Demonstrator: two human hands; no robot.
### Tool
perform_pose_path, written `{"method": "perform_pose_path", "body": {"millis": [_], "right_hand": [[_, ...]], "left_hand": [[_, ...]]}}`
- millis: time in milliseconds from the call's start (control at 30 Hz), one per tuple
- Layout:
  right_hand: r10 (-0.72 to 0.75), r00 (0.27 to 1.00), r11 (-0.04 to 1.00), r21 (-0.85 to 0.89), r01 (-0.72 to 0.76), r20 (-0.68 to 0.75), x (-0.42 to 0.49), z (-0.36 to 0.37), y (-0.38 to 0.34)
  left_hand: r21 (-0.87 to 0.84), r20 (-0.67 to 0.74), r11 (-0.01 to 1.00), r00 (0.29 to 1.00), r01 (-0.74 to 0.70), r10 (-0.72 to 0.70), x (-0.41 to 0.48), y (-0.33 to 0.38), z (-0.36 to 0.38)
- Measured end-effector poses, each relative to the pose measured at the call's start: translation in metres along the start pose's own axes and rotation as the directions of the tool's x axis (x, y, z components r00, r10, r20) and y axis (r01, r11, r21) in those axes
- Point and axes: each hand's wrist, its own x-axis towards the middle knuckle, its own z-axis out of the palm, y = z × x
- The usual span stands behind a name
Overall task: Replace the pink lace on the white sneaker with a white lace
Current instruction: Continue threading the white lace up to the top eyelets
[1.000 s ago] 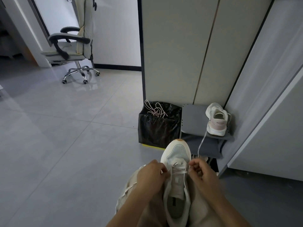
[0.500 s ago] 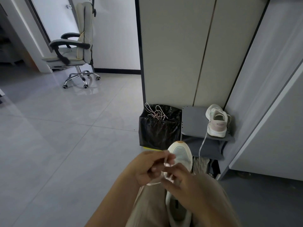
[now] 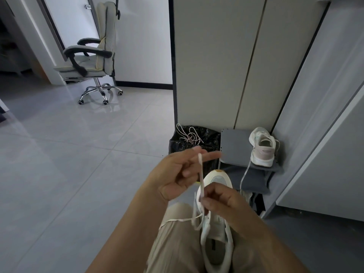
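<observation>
Grip first: right hand (image 3: 220, 200) has the lace (image 3: 201, 174) pinched tight between thumb and fingertips, just above the sneaker (image 3: 216, 229). Left hand (image 3: 177, 172) has the top end of the same lace. It looks like a pinch, with two fingers sticking out toward 3 o'clock, but there's motion blur, so I wouldn't swear to the exact finger placement. The lace runs pretty much straight between the two hands, and from the right hand the left sits at about 11 o'clock.

Compared to half a second ago, the hands were bunched together low over the toe and now the left one has gone up and away, so that stretch of lace is pulled out long. A second ago both hands were down at the eyelets, one either side of the tongue.

The sneaker is in the person's lap, toe pointing to 12 o'clock, opening toward the camera. Loose loops of lace hang off its left side across the thigh.

Further out, at 12 o'clock past the toe, the pink lace (image 3: 189, 134) lies in a heap on top of a black bin (image 3: 208, 143). At 1 o'clock a grey stool (image 3: 234, 146) has the other sneaker (image 3: 262, 146) on it, heel facing us. Way off at 10 o'clock there's an office chair (image 3: 88, 56).
</observation>
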Motion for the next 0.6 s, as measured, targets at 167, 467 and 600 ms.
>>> {"method": "perform_pose_path", "body": {"millis": [167, 467, 600], "right_hand": [[0.077, 0.996, 0.997, -0.002, -0.077, -0.034, -0.013, -0.039, 0.003], [0.129, 0.992, 0.981, -0.145, -0.13, -0.014, 0.013, -0.001, 0.02], [0.137, 0.99, 0.971, -0.193, -0.139, -0.025, 0.008, -0.004, 0.019]], "left_hand": [[-0.025, -0.366, 0.995, 0.927, -0.102, 0.086, 0.008, 0.0, -0.05], [-0.097, -0.191, 0.995, 0.982, -0.008, -0.011, 0.005, -0.022, -0.008], [-0.239, -0.284, 0.965, 0.958, -0.109, 0.038, 0.009, -0.009, -0.024]]}}
